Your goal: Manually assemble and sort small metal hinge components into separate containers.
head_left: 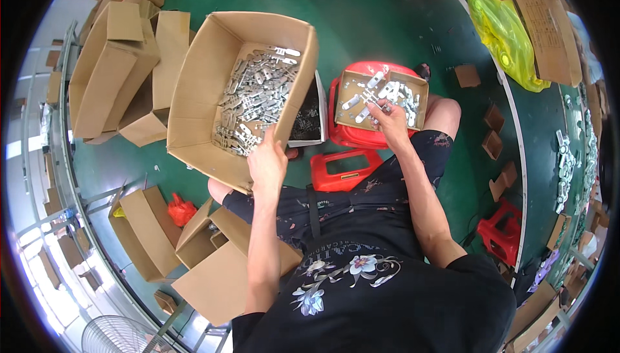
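A large open cardboard box (194, 95), tilted toward me, holds a heap of silvery metal hinge parts (255, 88). My left hand (268, 164) is at its near right wall, fingers curled inward by the parts; what they hold, if anything, is hidden. To the right, a shallow cardboard tray (418, 87) rests on a red plastic stool (361, 137). In it lie several metal hinge pieces (391, 91) and small loose bits. My right hand (391, 121) reaches over the tray's near edge, its fingers closed on a metal hinge piece (370, 97).
Between box and stool stands a white-edged container (310, 117) of small dark parts. Empty-looking cartons (116, 82) crowd the left, more boxes (213, 275) the lower left. A second red stool (500, 230) and a worktable with hinges (564, 166) and a yellow-green bag (500, 30) are at right.
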Tool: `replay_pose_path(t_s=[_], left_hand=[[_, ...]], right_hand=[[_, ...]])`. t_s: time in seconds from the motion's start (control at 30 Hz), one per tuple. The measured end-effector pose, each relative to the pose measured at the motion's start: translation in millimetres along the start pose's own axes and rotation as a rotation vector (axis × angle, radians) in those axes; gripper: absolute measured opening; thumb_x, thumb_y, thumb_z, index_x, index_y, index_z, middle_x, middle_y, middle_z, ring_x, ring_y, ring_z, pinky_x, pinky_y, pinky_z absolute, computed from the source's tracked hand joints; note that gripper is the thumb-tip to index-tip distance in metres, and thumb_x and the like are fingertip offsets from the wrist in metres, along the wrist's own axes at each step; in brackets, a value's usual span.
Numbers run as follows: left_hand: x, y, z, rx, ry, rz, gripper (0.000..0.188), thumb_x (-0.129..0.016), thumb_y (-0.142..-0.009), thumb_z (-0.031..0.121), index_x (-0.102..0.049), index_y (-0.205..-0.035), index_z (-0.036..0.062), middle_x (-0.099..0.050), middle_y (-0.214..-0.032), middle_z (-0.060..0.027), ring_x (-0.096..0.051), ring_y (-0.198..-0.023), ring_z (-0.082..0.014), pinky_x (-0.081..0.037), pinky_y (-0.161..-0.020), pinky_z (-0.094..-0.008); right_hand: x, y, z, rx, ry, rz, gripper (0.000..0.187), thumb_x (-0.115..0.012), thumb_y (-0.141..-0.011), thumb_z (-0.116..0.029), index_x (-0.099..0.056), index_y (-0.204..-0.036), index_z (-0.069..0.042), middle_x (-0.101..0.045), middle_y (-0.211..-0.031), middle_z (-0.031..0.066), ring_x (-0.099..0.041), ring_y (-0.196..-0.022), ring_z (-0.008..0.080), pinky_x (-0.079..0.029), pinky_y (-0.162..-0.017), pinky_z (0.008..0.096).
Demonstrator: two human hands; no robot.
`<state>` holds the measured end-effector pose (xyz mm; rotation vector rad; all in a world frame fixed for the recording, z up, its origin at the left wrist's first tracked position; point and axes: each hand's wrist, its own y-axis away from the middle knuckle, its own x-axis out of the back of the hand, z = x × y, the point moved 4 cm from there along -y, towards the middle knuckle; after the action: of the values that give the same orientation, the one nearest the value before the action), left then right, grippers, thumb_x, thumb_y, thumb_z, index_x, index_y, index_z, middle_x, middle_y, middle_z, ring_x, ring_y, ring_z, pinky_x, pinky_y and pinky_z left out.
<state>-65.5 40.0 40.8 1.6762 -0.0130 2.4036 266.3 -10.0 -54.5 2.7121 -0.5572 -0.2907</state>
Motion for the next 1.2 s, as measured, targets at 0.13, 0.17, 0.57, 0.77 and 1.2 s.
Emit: replay_pose_path(t_s=[0.13, 0.17, 0.57, 0.77, 1.2], left_hand=[[-18, 15, 27, -0.01, 0.069, 0.001, 0.045, -0.071, -0.094, 0.008, -0.063, -0.138, 0.0075, -0.073, -0.083, -0.0287, -0.073, -0.08, -0.0488, -0.058, -0.076, -0.0579], [-26, 13, 31, -0.041, 0.065, 0.027, 0.049, -0.071, -0.093, 0.009, -0.06, -0.141, 0.0071, -0.074, -0.084, -0.0274, -0.073, -0.079, -0.0487, -0.059, -0.075, -0.0574], [-1, -9, 24, -0.005, 0.039, 0.078, 0.071, -0.081, -0.089, 0.02, -0.051, -0.151, 0.0045, -0.073, -0.116, -0.0274, -0.073, -0.107, -0.0457, -0.059, -0.092, -0.0534], [16, -7, 54, -0.305, 0.1, 0.511, 0.05, -0.076, -0.093, 0.01, -0.064, -0.141, 0.0057, -0.074, -0.117, -0.0183, -0.072, -0.107, -0.0391, -0.058, -0.094, -0.0476], [-143, -40, 195, 0.089, 1.464, -0.364, 0.028, -0.06, -0.112, 0.021, -0.062, -0.13, -0.0016, -0.069, -0.094, -0.0092, -0.068, -0.067, -0.0126, -0.057, -0.051, -0.0265]], right_hand=[[1, 0, -2, 0.026, -0.08, -0.017, 0.017, -0.079, -0.1, -0.022, -0.071, -0.103, -0.007, -0.066, -0.081, -0.0035, -0.057, -0.065, 0.0031, -0.047, -0.057, 0.0217], [1, 0, -2, 0.024, -0.061, -0.023, 0.016, -0.079, -0.1, -0.021, -0.071, -0.102, -0.007, -0.066, -0.081, -0.0037, -0.057, -0.066, 0.003, -0.047, -0.057, 0.0216], [17, 1, 3, -0.006, -0.066, 0.0, 0.014, -0.079, -0.101, -0.019, -0.07, -0.102, -0.007, -0.067, -0.081, -0.0029, -0.058, -0.067, 0.0036, -0.046, -0.057, 0.0224], [23, 8, -2, 0.033, -0.016, -0.012, 0.014, -0.081, -0.099, -0.017, -0.07, -0.1, -0.008, -0.067, -0.082, -0.0044, -0.057, -0.068, 0.0025, -0.046, -0.059, 0.022], [53, 22, -28, 0.184, -0.041, 0.102, 0.014, -0.08, -0.1, -0.015, -0.07, -0.099, -0.005, -0.068, -0.086, -0.0018, -0.058, -0.069, 0.0055, -0.047, -0.061, 0.0232]])
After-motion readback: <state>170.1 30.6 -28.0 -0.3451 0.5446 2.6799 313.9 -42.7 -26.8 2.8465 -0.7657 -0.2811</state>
